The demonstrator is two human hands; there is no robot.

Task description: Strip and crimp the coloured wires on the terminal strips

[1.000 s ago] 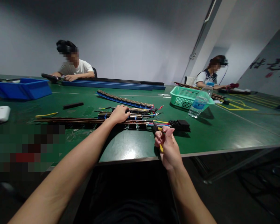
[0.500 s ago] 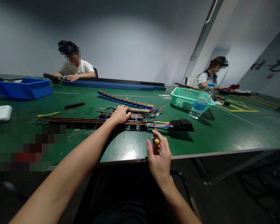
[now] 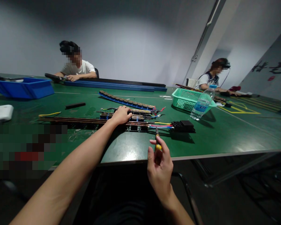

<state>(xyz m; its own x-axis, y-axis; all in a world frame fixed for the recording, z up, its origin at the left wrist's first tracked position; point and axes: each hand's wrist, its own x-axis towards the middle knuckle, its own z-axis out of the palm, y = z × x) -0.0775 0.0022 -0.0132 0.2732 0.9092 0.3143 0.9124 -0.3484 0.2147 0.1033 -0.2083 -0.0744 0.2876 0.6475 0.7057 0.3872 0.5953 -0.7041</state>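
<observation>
One long strip [image 3: 72, 122] lies on the bench [image 3: 229, 137], long axis left to right, wired end pointing right, to one black block [image 3: 183, 126]. Our left hand [image 3: 121, 115] reaches over the strip, fingers bent; we cannot tell whether they grip. On the strip's near side, our right hand [image 3: 161, 165] curls its fingers loosely round one pair of pliers [image 3: 158, 147], tip pointing away from us. Beyond the strip, rightward: one basket [image 3: 181, 101], one bottle [image 3: 200, 107].
</observation>
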